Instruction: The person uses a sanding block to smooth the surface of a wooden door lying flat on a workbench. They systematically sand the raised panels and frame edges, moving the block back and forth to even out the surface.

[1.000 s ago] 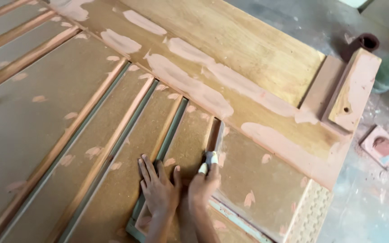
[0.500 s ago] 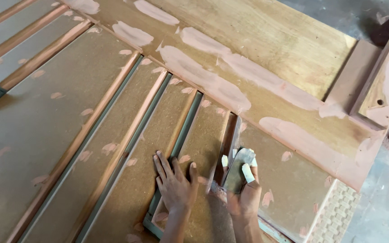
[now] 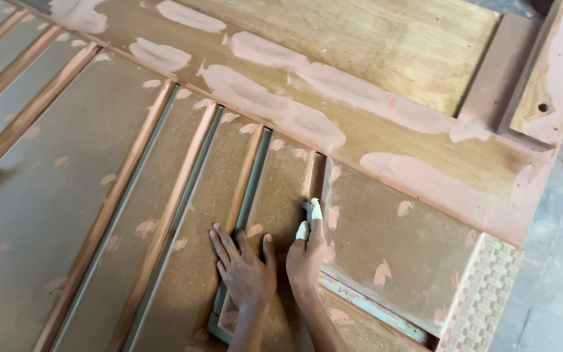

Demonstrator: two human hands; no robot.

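Door panel [image 3: 281,195] groove — right hand [image 3: 307,257] hides tool.

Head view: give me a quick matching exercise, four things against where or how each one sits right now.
Things:
1. left hand
2. right hand
3. filler patches
4. wooden block

States:
A. pinkish smears across the wide yellowish board
B. top right, with a small round hole
C. flat, fingers spread on a brown panel
D. white-wrapped fingertips pressed at a groove between panels

Pairs: 1-C, 2-D, 3-A, 4-B
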